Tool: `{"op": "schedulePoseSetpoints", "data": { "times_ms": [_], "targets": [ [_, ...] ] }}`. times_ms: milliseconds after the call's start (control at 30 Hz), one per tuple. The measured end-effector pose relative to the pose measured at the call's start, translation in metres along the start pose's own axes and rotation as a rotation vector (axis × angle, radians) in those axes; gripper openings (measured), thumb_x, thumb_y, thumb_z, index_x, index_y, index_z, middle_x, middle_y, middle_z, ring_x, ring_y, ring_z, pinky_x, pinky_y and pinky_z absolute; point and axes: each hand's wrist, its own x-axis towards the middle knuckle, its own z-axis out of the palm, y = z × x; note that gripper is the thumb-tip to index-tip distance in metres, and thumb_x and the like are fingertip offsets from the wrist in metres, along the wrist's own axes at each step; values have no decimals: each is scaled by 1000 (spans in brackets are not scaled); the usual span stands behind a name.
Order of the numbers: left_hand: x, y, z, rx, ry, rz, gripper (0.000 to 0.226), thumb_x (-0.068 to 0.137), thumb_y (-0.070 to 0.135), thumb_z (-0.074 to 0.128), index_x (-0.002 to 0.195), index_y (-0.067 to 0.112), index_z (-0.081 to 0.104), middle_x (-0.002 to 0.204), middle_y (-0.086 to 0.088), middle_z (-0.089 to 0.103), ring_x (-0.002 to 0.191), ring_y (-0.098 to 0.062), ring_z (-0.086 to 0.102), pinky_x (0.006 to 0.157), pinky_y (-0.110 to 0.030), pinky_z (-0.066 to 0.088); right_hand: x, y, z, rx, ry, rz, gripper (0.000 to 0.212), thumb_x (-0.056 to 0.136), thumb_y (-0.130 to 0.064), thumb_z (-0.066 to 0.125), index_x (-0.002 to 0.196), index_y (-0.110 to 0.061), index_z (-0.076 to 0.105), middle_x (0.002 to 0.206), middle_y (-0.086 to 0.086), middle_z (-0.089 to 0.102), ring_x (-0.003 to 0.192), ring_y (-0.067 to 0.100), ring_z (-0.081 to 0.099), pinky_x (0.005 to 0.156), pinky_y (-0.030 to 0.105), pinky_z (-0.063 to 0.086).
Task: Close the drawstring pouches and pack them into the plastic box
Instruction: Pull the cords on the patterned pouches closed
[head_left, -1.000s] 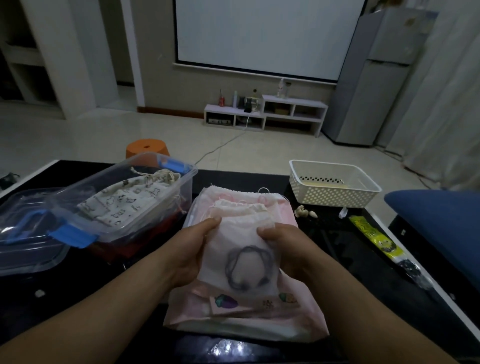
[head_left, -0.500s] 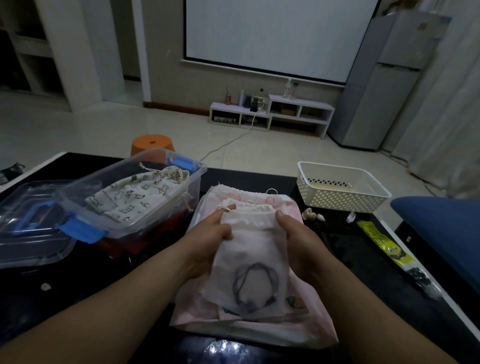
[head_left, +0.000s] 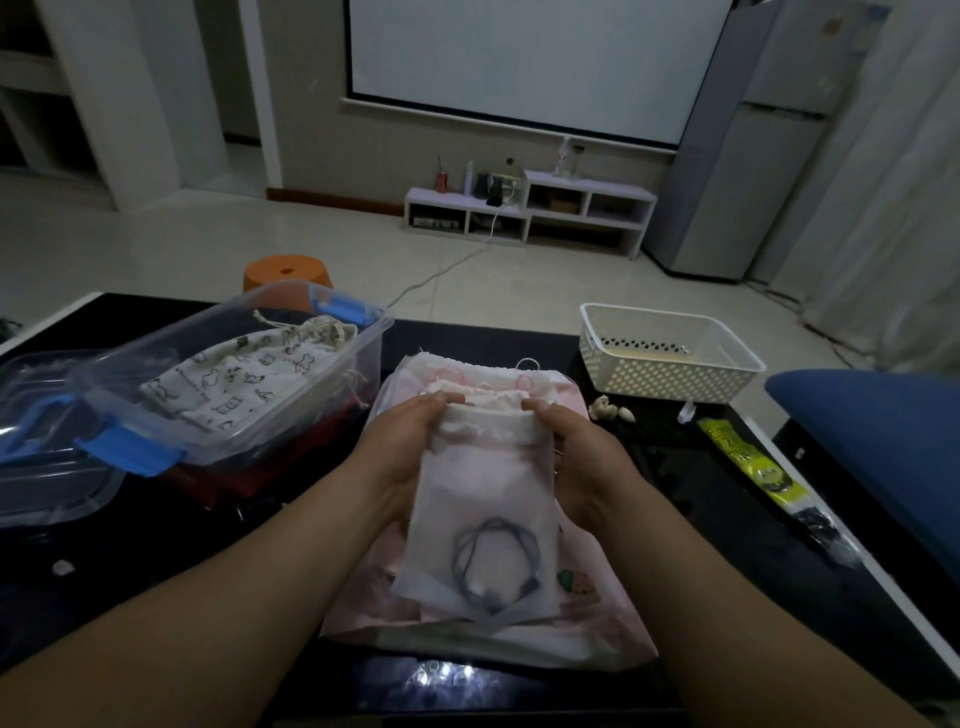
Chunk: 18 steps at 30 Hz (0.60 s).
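Holds a white drawstring pouch (head_left: 488, 499) at the centre of the frame, between two hands. Grips its left side with the left hand (head_left: 400, 452), fingers curled behind the cloth, thumb at the gathered top edge. Grips its right side with the right hand (head_left: 582, 457) in the same way, thumb at the top edge opposite. Through the thin cloth, low in the pouch, a coil of dark cord (head_left: 493, 564).

Directly under the pouch, a pile of pink pouches (head_left: 597, 618) lying flat on a dark glossy surface (head_left: 675, 478), reaching from the middle of the frame towards the lower edge.

Left of the hands, a clear plastic box (head_left: 291, 441) with blue latches, open, tilted, resting partly on red cloth (head_left: 270, 467). Inside it, a cream pouch printed with small animals (head_left: 239, 384), its drawstring pulled tight at the far end. At the far left edge, the clear lid (head_left: 47, 467) with a blue handle, lying just beside the box.

Right of the hands, near the far edge of the surface, a white perforated basket (head_left: 670, 374). Just in front of it, a few small pale shells (head_left: 610, 410). Further right, a yellow packet (head_left: 748, 462), and at the right edge a blue cushion (head_left: 878, 441).

Beyond the surface, an orange stool (head_left: 288, 270) on a pale tiled floor. In the upper part of the frame, a projection screen (head_left: 535, 57) on the wall, a low white shelf (head_left: 535, 213) beneath it, and a grey fridge (head_left: 769, 145) at upper right.
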Motion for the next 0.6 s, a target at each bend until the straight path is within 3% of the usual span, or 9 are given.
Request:
{"op": "schedulePoseSetpoints", "data": {
  "times_ms": [33, 167, 433, 600],
  "targets": [
    [1, -1, 0, -19, 3, -7, 19, 103, 17, 57, 106, 9, 73, 95, -19, 73, 76, -29, 72, 72, -41, 62, -2, -1, 0, 29, 15, 20, 19, 100, -21, 66, 112, -12, 77, 91, 5, 80, 73, 19, 76, 52, 25, 56],
    [7, -4, -3, -84, 27, -69, 18, 103, 19, 56, 96, 11, 71, 93, -15, 75, 80, -30, 71, 82, -46, 60, 4, 3, -4, 68, 78, 83, 15, 101, -23, 64, 100, -16, 77, 102, 4, 75, 89, 20, 67, 69, 33, 54],
    [21, -7, -19, -200, 182, -34, 20, 101, 8, 54, 85, 5, 67, 80, -11, 76, 80, -23, 73, 92, -42, 60, 18, 9, -27, 24, 229, 98, 18, 105, -22, 55, 95, -20, 70, 79, -5, 65, 79, 10, 62, 70, 29, 44],
    [20, -7, -20, -108, 195, 30, 19, 103, 12, 50, 98, 4, 67, 99, -17, 78, 85, -24, 79, 90, -43, 62, 16, 9, -22, -47, 290, 79, 17, 103, -20, 57, 92, -18, 69, 76, -3, 63, 72, 10, 59, 66, 27, 43]
  ]
}}
